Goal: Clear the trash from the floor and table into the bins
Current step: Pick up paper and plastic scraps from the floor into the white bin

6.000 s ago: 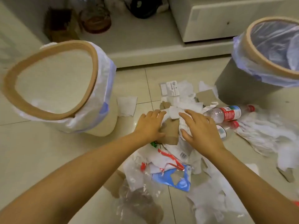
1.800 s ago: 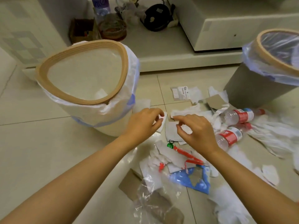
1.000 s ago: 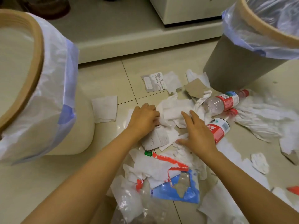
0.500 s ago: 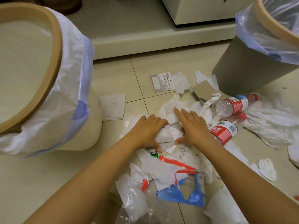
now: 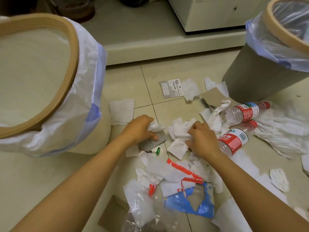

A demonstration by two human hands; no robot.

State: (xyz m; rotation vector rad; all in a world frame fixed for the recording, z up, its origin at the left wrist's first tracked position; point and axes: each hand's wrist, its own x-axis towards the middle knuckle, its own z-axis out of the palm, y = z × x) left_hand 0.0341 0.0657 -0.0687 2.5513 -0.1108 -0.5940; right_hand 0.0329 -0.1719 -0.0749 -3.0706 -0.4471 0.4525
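Pale floor tiles [image 5: 130,84] ran under everything, a raised step beyond them, and the head view looked straight down on the mess. Down low, the left hand [image 5: 139,129] was curled tight round a wad of white tissue [image 5: 155,126], its thumb pinning a grey printed card [image 5: 154,142] against the floor, likely so both could come up in one scoop. Just beside it the right hand [image 5: 201,137] had its fingers bunched into a heap of crumpled tissues [image 5: 179,131], gathering rather than lifting, since the paper lay partly on the tiles.

Left of the left hand stood the cream bin [image 5: 93,128], its white liner folded over a tan rim, near enough for a short toss; that looked like why the paper was being balled up here. Beyond the right hand and well apart was the grey bin [image 5: 254,77], also lined.

Just right of the right hand lay two plastic bottles [image 5: 234,141], red-labelled, on their sides among more tissue, untouched. Nearer the body from both hands sprawled a torn blue wrapper [image 5: 189,205], a red strip [image 5: 184,169] and clear film [image 5: 143,213]. A flat tissue [image 5: 122,111] sat just past the left hand. Plenty remained on the floor, so the job seemed barely half done. No table showed.
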